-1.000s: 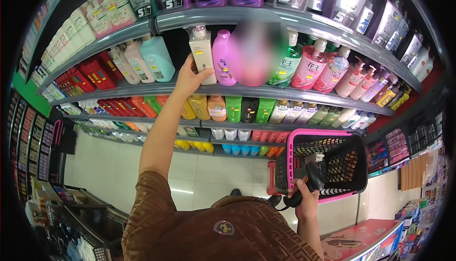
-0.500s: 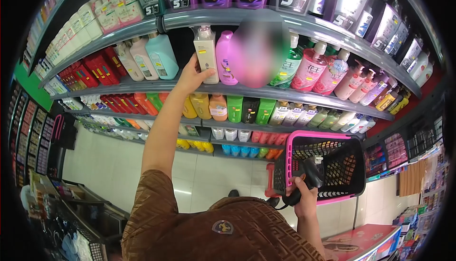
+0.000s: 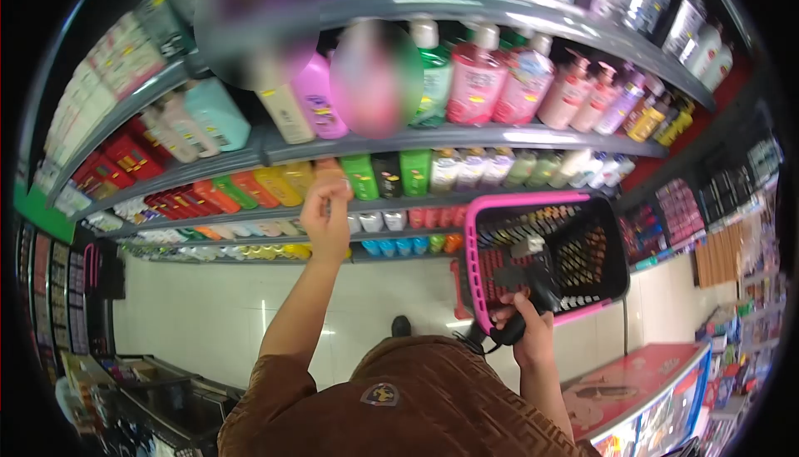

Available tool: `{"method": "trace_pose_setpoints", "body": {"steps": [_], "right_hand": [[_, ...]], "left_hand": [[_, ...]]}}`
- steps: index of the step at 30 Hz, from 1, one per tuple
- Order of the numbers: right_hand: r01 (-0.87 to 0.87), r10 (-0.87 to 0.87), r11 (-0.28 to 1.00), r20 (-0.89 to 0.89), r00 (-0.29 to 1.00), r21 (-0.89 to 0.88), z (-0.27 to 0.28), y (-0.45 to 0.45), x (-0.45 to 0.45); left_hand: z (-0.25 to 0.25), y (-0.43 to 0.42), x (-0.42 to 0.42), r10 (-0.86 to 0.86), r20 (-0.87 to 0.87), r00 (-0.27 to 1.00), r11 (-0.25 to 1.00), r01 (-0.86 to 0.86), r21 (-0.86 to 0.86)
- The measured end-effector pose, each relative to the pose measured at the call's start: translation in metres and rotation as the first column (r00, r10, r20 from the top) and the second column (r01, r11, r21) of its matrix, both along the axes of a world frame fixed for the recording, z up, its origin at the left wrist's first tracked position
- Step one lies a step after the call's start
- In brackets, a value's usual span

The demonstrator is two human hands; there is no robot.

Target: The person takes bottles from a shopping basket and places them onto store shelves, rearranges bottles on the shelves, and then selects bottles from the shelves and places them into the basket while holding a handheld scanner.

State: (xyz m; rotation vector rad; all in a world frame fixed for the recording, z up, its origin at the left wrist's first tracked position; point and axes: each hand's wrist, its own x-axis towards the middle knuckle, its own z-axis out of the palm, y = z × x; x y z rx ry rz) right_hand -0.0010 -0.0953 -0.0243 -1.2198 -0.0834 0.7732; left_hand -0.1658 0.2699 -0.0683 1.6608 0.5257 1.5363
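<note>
My left hand is off the shelf bottles, in front of the lower shelf by an orange bottle. Its fingers are curled and blurred, and I cannot make out anything in them. Above it, the cream pump bottle stands on the shelf beside a pink bottle; a blurred patch hides its top. My right hand is wrapped round the handle of a black handheld scanner, held over a black basket with a pink rim.
Shelves of bottles curve across the front, with pink pump bottles at centre right. Below is a tiled floor. A red-topped display case stands at lower right, dark racks at lower left.
My left hand has let go of the cream bottle and come down towards me. The view has shifted, so the shelves sit further left. My right hand still holds the scanner.
</note>
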Motion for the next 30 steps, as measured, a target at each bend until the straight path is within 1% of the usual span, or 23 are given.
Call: {"method": "trace_pose_setpoints", "body": {"steps": [1, 2, 4, 5, 6, 7, 8, 9, 10, 11, 13, 14, 16, 17, 19, 20, 21, 23, 24, 25, 27, 28, 30], "right_hand": [[0.009, -0.009, 1.000, -0.030, 0.999, -0.020, -0.002, -0.008, 0.006], [0.006, -0.007, 1.000, -0.036, 0.999, -0.022, -0.006, -0.016, 0.014], [0.011, -0.012, 1.000, -0.023, 1.000, -0.013, 0.002, -0.029, 0.032], [0.025, -0.025, 1.000, -0.025, 0.999, -0.016, 0.004, -0.038, 0.041], [0.055, -0.056, 0.998, -0.040, 0.998, -0.043, 0.005, -0.048, 0.050], [0.071, -0.071, 0.997, -0.022, 0.997, -0.024, 0.006, -0.057, 0.061], [0.084, -0.084, 0.996, -0.003, 0.996, -0.001, 0.006, -0.068, 0.072], [0.104, -0.104, 0.994, -0.018, 0.994, -0.019, 0.005, -0.080, 0.083], [0.124, -0.124, 0.992, -0.005, 0.992, -0.025, 0.003, -0.093, 0.093], [0.140, -0.140, 0.990, 0.007, 0.990, -0.032, 0.001, -0.105, 0.104], [0.168, -0.169, 0.984, -0.017, 0.985, -0.062, -0.001, -0.126, 0.124], [0.174, -0.177, 0.981, -0.029, 0.984, -0.082, -0.004, -0.137, 0.134], [0.185, -0.191, 0.978, -0.055, 0.980, -0.095, -0.011, -0.155, 0.156], [0.189, -0.196, 0.977, -0.061, 0.979, -0.101, -0.014, -0.164, 0.166], [0.181, -0.194, 0.974, -0.092, 0.977, -0.135, -0.021, -0.182, 0.183], [0.181, -0.195, 0.974, -0.099, 0.976, -0.135, -0.022, -0.189, 0.190], [0.186, -0.202, 0.972, -0.104, 0.974, -0.145, -0.023, -0.196, 0.196], [0.169, -0.194, 0.967, -0.119, 0.974, -0.190, -0.024, -0.214, 0.214], [0.180, -0.206, 0.965, -0.126, 0.970, -0.193, -0.026, -0.219, 0.217], [0.178, -0.205, 0.963, -0.126, 0.971, -0.202, -0.027, -0.225, 0.221], [0.169, -0.196, 0.957, -0.098, 0.976, -0.234, -0.030, -0.236, 0.228], [0.175, -0.202, 0.957, -0.097, 0.975, -0.233, -0.031, -0.240, 0.232], [0.164, -0.198, 0.953, -0.112, 0.974, -0.255, -0.032, -0.247, 0.237]], "left_hand": [[-0.008, -0.021, 0.017, -0.123, -0.019, 0.992, 0.992, 0.124, 0.015], [-0.015, -0.039, 0.033, -0.159, -0.022, 0.987, 0.987, 0.159, -0.018], [-0.001, -0.075, 0.068, -0.251, -0.062, 0.966, 0.968, 0.251, -0.016], [0.003, -0.091, 0.089, -0.285, -0.066, 0.956, 0.958, 0.283, -0.044], [0.006, -0.107, 0.111, -0.370, -0.067, 0.926, 0.928, 0.366, -0.071], [0.006, -0.122, 0.134, -0.449, -0.065, 0.891, 0.892, 0.442, -0.096], [-0.006, -0.136, 0.160, -0.491, -0.138, 0.860, 0.871, 0.483, -0.087], [-0.014, -0.152, 0.183, -0.561, -0.235, 0.794, 0.827, 0.527, -0.195], [-0.020, -0.172, 0.208, -0.654, -0.253, 0.713, 0.755, 0.593, -0.281], [-0.039, -0.187, 0.232, -0.710, -0.346, 0.614, 0.704, 0.615, -0.354], [-0.085, -0.211, 0.281, -0.787, -0.455, 0.418, 0.617, 0.514, -0.595], [-0.108, -0.221, 0.303, -0.793, -0.454, 0.406, 0.609, 0.510, -0.607], [-0.149, -0.234, 0.345, -0.688, -0.678, 0.260, 0.717, 0.393, -0.576], [-0.168, -0.239, 0.362, -0.692, -0.677, 0.252, 0.712, 0.391, -0.583], [-0.196, -0.248, 0.393, -0.520, -0.850, 0.078, 0.827, 0.296, -0.479], [-0.207, -0.254, 0.408, -0.510, -0.859, -0.044, 0.832, 0.230, -0.505], [-0.225, -0.258, 0.417, -0.517, -0.854, -0.054, 0.826, 0.231, -0.514], [-0.266, -0.269, 0.437, -0.357, -0.928, -0.102, 0.886, 0.276, -0.372], [-0.273, -0.274, 0.440, -0.302, -0.948, -0.102, 0.903, 0.287, -0.319], [-0.282, -0.276, 0.443, -0.311, -0.945, -0.103, 0.901, 0.284, -0.327], [-0.305, -0.273, 0.448, -0.177, -0.984, -0.028, 0.935, 0.306, -0.177], [-0.312, -0.267, 0.454, -0.187, -0.978, -0.089, 0.933, 0.297, -0.205], [-0.315, -0.262, 0.453, -0.188, -0.977, -0.104, 0.922, 0.324, -0.212]]}}
